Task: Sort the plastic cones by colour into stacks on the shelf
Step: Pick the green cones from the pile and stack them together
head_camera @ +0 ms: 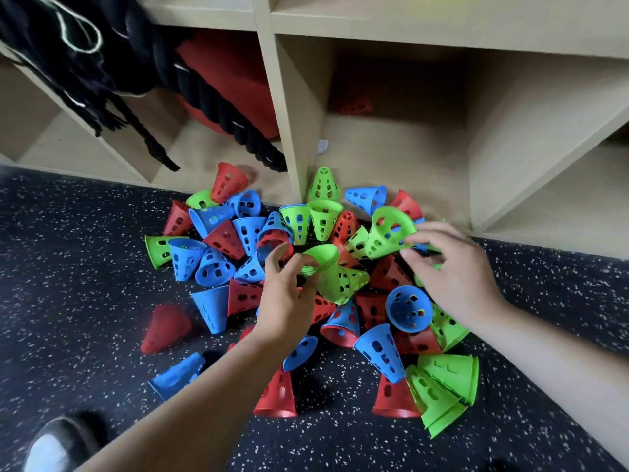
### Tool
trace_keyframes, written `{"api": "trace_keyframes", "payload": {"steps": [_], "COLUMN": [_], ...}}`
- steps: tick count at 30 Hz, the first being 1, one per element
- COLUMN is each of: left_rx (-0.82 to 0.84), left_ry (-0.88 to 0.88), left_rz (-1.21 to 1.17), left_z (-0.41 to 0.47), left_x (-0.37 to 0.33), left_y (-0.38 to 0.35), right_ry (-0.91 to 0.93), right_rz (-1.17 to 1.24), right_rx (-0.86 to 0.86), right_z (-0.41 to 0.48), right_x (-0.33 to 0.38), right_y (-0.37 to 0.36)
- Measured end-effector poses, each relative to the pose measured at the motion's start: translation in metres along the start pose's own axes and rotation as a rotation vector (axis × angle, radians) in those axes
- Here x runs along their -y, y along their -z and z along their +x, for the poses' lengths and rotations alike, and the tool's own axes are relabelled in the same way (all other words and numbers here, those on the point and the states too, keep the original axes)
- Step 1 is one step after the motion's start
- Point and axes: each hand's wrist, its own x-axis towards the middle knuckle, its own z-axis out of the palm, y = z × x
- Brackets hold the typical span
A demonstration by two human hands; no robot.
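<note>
A heap of red, blue and green perforated plastic cones point(238, 240) lies on the floor in front of a wooden shelf point(282, 107). My left hand point(289, 298) grips a nested stack of green cones point(325, 270), wide ends up, above the middle of the heap. To its right, my right hand point(442, 267) pinches a single green cone point(388, 236) by its rim, tilted on its side. A red cone point(354, 105) stands deep inside the middle shelf compartment.
Thick black ropes point(218, 97) and a red cushion point(238, 83) fill the left compartment. The floor point(68, 267) is dark speckled rubber. A shoe point(58, 444) shows at the bottom left. A small green stack point(446, 390) lies at the heap's near right.
</note>
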Motion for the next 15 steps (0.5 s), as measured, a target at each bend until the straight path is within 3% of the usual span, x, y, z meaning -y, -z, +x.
{"api": "trace_keyframes", "payload": {"steps": [4,11,15], "left_rx": [-0.015,-0.171,-0.207], "left_ry": [-0.126,-0.576,-0.643], "left_rz": [-0.031,-0.112,-0.17], "left_z": [-0.01,-0.024,-0.037], "left_x": [-0.002,-0.021,-0.031], "left_y": [0.002,0.004,0.003], "right_ry": [0.088,0.223,0.152], "right_rz": [0.13,-0.062,0.04], "right_rx": [-0.055,0.243,0.33], "right_z": [0.001,-0.005,-0.014], "right_x": [0.042,0.073,0.08], "right_y": [0.024,0.022,0.021]}}
